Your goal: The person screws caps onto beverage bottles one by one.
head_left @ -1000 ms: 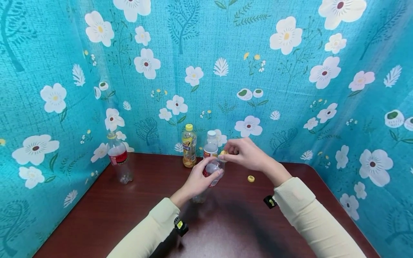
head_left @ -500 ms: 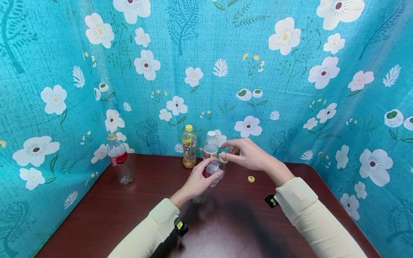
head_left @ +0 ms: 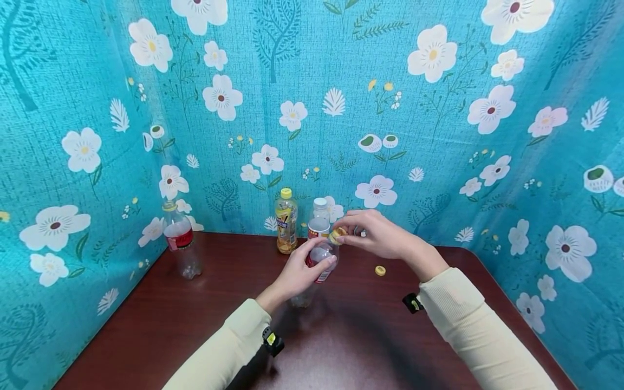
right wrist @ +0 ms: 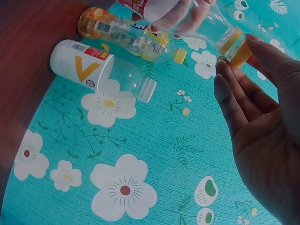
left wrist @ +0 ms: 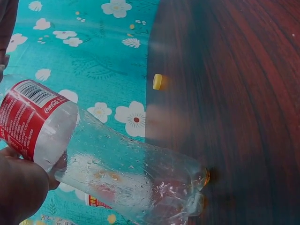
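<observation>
So on my feed the left-hand grip [head_left: 300,269] is wrapped round a tilted, red-labelled Coca-Cola bottle [left wrist: 119,159], and my right-hand grip [head_left: 372,233] is pinching a yellow cap [right wrist: 242,53] right at its mouth, can't tell if it's threaded. Second cap [head_left: 380,270] lies to the right on the dark surface [head_left: 229,271]; white-capped bottle [head_left: 319,216] and yellow-capped bottle [head_left: 286,223] stand behind, another red-labelled bottle [head_left: 181,238] far left.

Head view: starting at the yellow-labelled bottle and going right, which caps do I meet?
Yellow cap on the yellow-labelled bottle, white cap, pinched yellow cap in the right hand, loose yellow cap on the table.
</observation>
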`<state>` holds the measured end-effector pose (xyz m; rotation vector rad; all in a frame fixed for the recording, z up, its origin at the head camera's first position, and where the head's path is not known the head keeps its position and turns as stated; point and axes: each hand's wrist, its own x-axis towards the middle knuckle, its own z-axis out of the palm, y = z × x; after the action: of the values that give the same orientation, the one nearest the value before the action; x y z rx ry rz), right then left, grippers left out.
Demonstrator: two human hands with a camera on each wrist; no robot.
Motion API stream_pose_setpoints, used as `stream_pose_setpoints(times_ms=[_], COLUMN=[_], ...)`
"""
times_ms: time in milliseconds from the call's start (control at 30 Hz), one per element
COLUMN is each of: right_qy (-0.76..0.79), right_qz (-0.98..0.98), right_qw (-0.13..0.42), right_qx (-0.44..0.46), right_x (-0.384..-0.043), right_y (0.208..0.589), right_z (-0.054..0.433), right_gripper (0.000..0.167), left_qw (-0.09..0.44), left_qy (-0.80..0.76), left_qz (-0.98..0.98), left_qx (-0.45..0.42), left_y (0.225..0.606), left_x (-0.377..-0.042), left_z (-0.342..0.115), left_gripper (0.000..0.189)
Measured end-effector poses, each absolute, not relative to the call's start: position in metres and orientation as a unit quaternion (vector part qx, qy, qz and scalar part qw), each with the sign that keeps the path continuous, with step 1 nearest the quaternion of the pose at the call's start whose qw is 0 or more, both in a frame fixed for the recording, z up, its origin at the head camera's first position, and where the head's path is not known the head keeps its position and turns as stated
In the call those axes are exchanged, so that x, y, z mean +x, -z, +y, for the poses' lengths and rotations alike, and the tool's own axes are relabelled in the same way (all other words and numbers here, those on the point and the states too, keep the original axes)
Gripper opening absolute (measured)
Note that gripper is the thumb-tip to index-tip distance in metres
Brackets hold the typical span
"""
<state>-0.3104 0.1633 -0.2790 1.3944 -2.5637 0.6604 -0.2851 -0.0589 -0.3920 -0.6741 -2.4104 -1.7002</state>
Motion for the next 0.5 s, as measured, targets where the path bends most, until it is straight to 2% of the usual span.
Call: stream_pose_setpoints(times_ms=[100,367,500], right_qy=[-0.214,-0.226,-0.208], right_qz=[-0.856,-0.875,-0.892], right_qw=[0.073,0.085,0.11], right_qx=[0.466,0.42,0.387], right_x=[-0.31,-0.31,-0.311], right_y=[0.276,0.279,0.282], right_z=[0.162,0.152,0.149], right_gripper=[0.023,0.014,0.027], left_qw=[0.065,0.074,0.077], left_qy=[0.563,0.561,0.556], left_qz=[-0.794,-0.792,-0.795], left_qx=[-0.223,-0.23,-0.231], left_y=[0.404,0.406,0.406], left_x=[-0.295,-0.294,-0.293], left_z=[-0.059,-0.061,-0.061], left_gripper=[0.051,0.049,0.05])
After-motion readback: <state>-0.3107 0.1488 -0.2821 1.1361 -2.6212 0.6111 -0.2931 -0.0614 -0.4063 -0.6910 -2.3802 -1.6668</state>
